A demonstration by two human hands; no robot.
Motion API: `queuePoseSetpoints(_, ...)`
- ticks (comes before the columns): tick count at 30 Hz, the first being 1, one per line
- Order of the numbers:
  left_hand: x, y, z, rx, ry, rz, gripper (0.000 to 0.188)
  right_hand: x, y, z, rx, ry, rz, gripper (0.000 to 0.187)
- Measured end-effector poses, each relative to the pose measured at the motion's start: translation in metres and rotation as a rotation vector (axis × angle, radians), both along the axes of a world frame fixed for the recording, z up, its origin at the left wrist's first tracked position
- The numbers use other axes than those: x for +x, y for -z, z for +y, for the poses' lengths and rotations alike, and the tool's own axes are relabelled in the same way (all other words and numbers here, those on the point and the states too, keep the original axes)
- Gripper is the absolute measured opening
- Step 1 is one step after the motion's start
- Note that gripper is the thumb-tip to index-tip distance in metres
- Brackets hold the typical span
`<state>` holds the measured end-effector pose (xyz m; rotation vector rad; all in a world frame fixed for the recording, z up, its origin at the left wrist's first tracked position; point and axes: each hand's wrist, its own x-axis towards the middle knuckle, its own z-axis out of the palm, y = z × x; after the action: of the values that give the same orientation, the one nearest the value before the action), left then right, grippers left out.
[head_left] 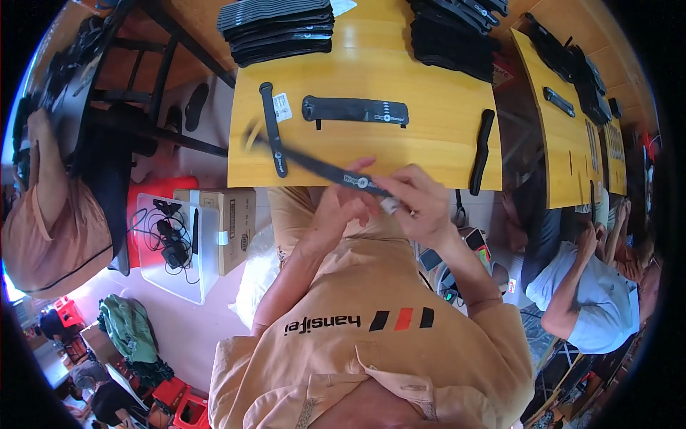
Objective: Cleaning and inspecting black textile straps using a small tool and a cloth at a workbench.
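A black strap point(314, 168) with pale printing slants over the table's front edge, its far end blurred by motion. My right hand point(423, 206) pinches its near end between thumb and fingers, beside a small white tag point(389, 206). Just left of it, my left hand point(336, 214) is below the strap with fingers apart; whether it touches the strap I cannot tell. On the table lie a narrow black strap point(271, 125) with a ring-shaped end, a wide black strap bundle point(357, 109) lying crosswise, and a folded black strap point(482, 151) near the right edge.
Stacks of black straps stand on the yellow table point(436, 150), at the back left point(279, 32) and back right point(450, 43). A white label point(283, 107) lies by the narrow strap. At floor level left is a clear bin point(207, 250) with cables. Other people sit at both sides.
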<state>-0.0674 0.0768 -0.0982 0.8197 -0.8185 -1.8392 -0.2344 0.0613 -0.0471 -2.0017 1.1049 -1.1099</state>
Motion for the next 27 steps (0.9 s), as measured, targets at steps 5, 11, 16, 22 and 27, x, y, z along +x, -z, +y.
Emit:
queuePoseSetpoints(5,0.005,-0.009,-0.008,0.088,-0.162,-0.033,0.036,-0.004,0.027,0.008,0.133,0.036,-0.093,0.028)
queuePoseSetpoints(11,0.02,-0.012,-0.01,0.075,-0.113,-0.212,0.037,-0.017,0.034,-0.008,0.604,0.247,-0.176,0.021)
queuePoseSetpoints(16,0.048,-0.001,-0.021,0.195,-0.04,-0.246,0.028,-0.032,0.057,-0.019,0.759,0.271,-0.348,0.012)
queuePoseSetpoints(22,0.072,0.015,-0.048,0.147,-0.261,-0.317,0.011,-0.04,0.063,-0.038,0.764,0.353,-0.491,0.009)
queuePoseSetpoints(27,0.066,0.02,-0.076,0.132,-0.317,-0.462,0.009,-0.04,0.064,-0.061,0.779,0.344,-0.447,0.009)
